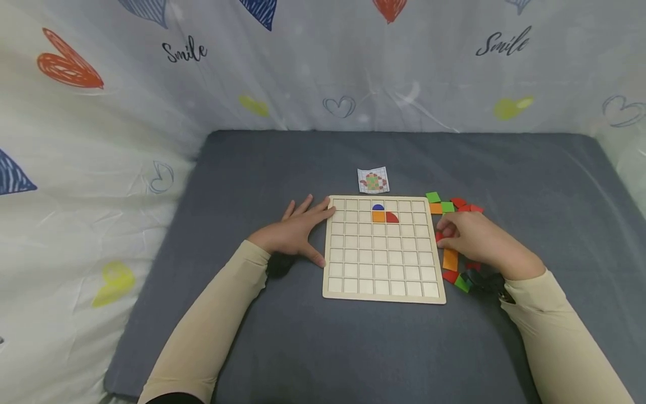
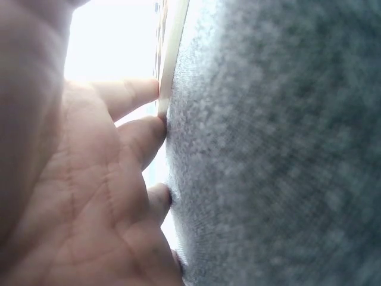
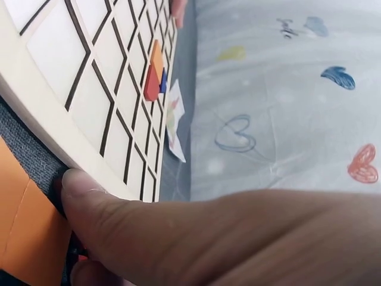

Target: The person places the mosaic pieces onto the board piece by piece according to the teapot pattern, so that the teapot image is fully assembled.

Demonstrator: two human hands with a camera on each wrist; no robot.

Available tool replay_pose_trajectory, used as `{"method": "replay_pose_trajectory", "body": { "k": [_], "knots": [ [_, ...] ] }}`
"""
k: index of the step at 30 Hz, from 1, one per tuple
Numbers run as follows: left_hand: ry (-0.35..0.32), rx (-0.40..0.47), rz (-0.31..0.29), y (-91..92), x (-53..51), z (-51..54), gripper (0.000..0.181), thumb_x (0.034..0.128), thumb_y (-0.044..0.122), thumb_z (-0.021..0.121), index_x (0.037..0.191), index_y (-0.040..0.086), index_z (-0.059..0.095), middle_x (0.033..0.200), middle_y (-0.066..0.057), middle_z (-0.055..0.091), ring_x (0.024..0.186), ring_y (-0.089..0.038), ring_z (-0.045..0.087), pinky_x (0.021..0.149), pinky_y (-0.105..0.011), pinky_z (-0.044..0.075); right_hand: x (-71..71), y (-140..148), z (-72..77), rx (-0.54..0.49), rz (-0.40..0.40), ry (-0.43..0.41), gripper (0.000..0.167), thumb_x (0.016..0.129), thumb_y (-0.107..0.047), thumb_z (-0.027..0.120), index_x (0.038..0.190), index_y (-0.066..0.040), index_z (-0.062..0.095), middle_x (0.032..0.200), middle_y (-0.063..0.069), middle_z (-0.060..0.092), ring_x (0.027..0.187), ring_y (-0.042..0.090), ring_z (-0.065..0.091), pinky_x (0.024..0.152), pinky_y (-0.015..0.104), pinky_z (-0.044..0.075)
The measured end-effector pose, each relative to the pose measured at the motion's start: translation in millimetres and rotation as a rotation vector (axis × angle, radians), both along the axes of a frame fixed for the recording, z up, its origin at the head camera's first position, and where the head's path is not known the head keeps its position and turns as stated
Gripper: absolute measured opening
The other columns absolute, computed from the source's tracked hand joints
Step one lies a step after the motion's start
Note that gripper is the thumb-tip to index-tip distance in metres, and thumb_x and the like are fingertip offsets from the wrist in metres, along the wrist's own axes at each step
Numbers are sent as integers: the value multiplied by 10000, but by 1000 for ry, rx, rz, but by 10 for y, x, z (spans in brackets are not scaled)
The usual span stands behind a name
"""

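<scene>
A wooden grid board (image 1: 333, 289) lies flat on the grey table. In its upper cells sit a blue half-round piece (image 1: 378, 207), an orange square (image 1: 378, 217) and a red quarter-round piece (image 1: 392, 217). My left hand (image 1: 298, 229) is spread at the board's left edge, with thumb and fingertips touching the frame. Beside the right edge, my right hand (image 1: 471, 238) has thumb and fingers curled about a red piece (image 1: 439, 237), mostly hidden by them. In the right wrist view the thumb (image 3: 83, 185) lies close to the board's rim, next to an orange piece (image 3: 30, 220).
A small pattern card (image 1: 373, 180) lies just behind the board. Along its right side are loose green pieces (image 1: 433, 197), orange pieces (image 1: 450, 260) and red pieces (image 1: 450, 276), some under the right hand. A printed curtain (image 1: 303, 73) hangs behind the table.
</scene>
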State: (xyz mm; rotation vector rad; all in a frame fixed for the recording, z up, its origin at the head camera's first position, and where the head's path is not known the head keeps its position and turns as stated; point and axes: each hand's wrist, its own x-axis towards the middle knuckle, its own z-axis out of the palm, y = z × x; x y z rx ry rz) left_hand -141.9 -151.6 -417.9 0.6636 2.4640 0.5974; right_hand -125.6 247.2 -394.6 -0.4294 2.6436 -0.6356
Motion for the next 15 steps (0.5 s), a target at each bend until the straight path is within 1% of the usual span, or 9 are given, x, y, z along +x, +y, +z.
{"method": "replay_pose_trajectory", "body": {
  "k": [3,10,15],
  "knots": [
    [3,-4,2,-2,3,-5,1316,695,565,939,1704,283,143,1762,72,-64,1611,-238,-197,1267,-528,-188,-6,-3,-7,0,9,-1,258,911,-112,820,1076,44,696,929,82,712,848,218,654,732,400,589],
    [-5,-2,-6,0,7,9,1316,698,565,939,1706,269,146,1765,60,-62,1611,-248,-199,1265,-537,-187,8,8,6,0,13,0,228,898,-117,840,1010,3,681,892,60,688,818,203,630,678,347,563],
    [2,-9,2,3,9,-1,1323,690,566,943,1705,277,146,1764,68,-61,1612,-248,-194,1267,-531,-184,-9,21,32,-2,21,25,164,908,-111,832,953,-46,689,842,33,666,777,188,607,648,329,533]
  ]
}}
